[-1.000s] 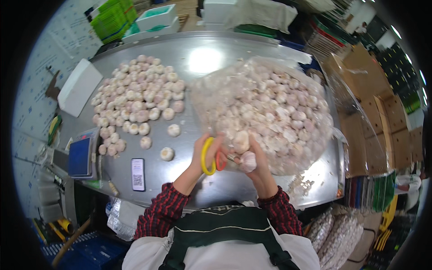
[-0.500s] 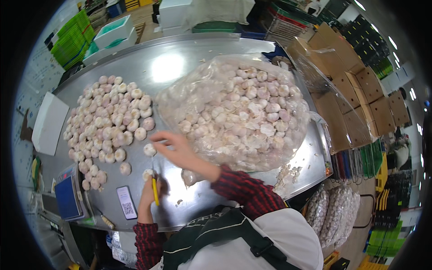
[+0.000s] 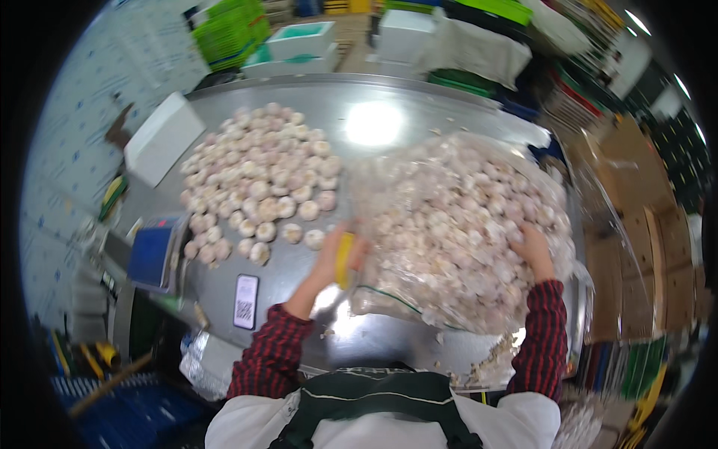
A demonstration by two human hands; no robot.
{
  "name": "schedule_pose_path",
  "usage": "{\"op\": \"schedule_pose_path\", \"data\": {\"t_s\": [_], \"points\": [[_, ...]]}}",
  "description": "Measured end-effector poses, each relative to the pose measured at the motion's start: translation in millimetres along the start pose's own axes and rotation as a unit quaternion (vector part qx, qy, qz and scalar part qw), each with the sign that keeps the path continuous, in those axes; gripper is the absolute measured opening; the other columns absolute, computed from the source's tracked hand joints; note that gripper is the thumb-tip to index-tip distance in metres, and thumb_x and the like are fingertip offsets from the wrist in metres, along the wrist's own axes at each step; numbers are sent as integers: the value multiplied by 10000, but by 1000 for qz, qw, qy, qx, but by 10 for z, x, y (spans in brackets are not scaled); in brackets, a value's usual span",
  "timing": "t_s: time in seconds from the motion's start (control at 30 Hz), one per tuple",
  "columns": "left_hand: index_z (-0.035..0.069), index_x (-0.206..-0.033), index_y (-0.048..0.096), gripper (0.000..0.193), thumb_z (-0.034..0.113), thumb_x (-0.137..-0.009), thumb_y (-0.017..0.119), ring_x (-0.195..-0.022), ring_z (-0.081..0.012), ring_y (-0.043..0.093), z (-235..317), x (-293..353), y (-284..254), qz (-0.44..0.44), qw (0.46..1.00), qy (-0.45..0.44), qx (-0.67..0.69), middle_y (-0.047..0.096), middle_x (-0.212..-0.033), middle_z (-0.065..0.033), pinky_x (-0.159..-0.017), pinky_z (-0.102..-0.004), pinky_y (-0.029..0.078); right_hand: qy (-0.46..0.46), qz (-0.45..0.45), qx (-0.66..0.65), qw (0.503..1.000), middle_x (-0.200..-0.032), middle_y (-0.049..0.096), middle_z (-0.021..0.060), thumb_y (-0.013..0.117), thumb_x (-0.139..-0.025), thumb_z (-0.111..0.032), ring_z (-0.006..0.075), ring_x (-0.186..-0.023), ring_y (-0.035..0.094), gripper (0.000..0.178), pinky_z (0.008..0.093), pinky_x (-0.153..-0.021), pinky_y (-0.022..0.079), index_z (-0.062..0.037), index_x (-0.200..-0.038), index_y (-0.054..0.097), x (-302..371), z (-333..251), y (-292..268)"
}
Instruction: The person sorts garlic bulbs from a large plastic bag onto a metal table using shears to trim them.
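Observation:
My left hand is closed around a yellow-handled tool; its blade or tip is too blurred to make out. It hovers over the steel table, beside the bag's left edge. My right hand reaches into a large clear plastic bag among garlic bulbs and loose skins. Its fingertips are blurred against the bulbs, and whether they grip one is unclear. A heap of loose garlic bulbs lies to the left. A single garlic bulb sits near my left hand.
A phone and a blue-topped scale are at the table's left. A white foam piece leans at the far left corner. Cardboard boxes stand on the right. Skin scraps lie near the front right edge.
My right hand has moved from the loose bulbs rightward into the bag. My left hand, keeping the yellow-handled tool, has shifted toward the bag. The view has turned, so the table appears farther right.

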State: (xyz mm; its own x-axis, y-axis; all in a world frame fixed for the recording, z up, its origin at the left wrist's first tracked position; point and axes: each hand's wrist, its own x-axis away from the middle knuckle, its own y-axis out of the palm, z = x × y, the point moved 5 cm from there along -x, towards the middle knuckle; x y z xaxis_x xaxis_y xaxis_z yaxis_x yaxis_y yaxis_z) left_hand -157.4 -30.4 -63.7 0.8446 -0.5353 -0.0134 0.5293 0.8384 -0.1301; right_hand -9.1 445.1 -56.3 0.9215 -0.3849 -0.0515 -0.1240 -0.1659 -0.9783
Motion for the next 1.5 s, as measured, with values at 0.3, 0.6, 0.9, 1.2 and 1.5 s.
{"op": "schedule_pose_path", "data": {"t_s": [0.3,0.6,0.9,1.2,1.5], "points": [[12,-1250,495,375,167,-933,621,-746,-123,649,700,273,1405,-143,965,-41,216,652,-875,-79,-611,-243,521,31,140,-493,858,-960,630,-8,720,-781,-20,104,-837,595,347,229,-715,474,-29,-1115,627,953,-843,-42],[35,-1219,506,377,229,-923,635,-780,-205,681,1187,348,1952,-233,864,-136,426,647,-1010,-120,-611,-303,576,-52,226,-522,821,-1245,590,141,710,-813,-41,235,-1139,571,577,357,-973,449,6,-1339,478,1663,-1856,-636],[24,-1234,507,335,115,-920,578,-659,-187,645,1292,495,1709,-202,979,-2,-23,651,-846,-103,-573,-292,504,-13,184,-697,693,-1098,557,89,513,-937,-107,106,-866,559,402,227,-725,482,-23,-1308,382,1815,-1698,-569],[-13,-1261,412,461,118,-858,593,-877,-418,604,1274,706,1793,-297,869,208,-336,615,-912,-241,-756,-472,483,-68,236,-521,817,-1086,578,95,723,-841,-118,169,-910,600,563,292,-754,512,-22,-1298,410,1843,-1651,-570],[-9,-966,508,182,168,-946,547,-540,-285,639,1052,673,1876,-352,906,25,-234,591,-571,-129,-515,-391,513,45,105,-515,850,-1113,573,129,738,-785,-102,233,-1005,568,503,337,-922,426,4,-1205,482,1769,-1562,-544]]}}
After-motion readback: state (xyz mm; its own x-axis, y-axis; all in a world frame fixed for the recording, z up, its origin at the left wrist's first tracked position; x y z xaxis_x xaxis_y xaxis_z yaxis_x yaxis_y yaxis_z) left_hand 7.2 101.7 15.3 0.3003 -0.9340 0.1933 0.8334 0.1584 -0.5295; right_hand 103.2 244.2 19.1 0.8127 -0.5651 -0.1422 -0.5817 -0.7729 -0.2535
